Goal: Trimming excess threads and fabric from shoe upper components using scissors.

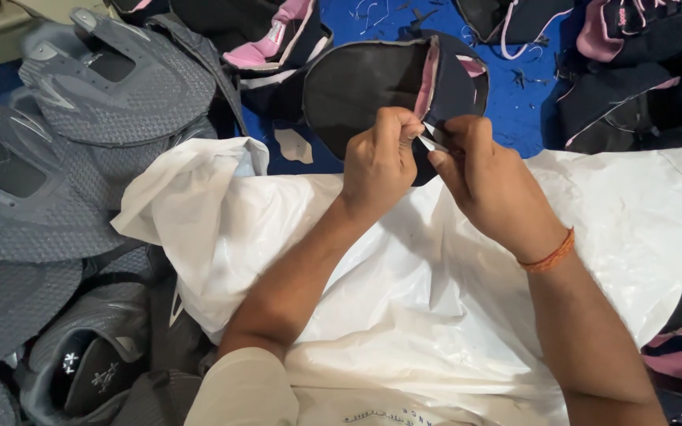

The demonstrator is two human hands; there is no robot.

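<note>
Blue work surface (526, 110), upper frame, strewn with threads; at upper centre a black, pink-lined fabric shoe upper (372, 79) is pinched by left hand (380, 162) and right hand (487, 181), steadying its edge over white plastic sheeting (404, 300).

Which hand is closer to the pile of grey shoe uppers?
Left. The left hand pinches the black shoe piece nearer the grey uppers; the right hand grips it on the far side.
</note>
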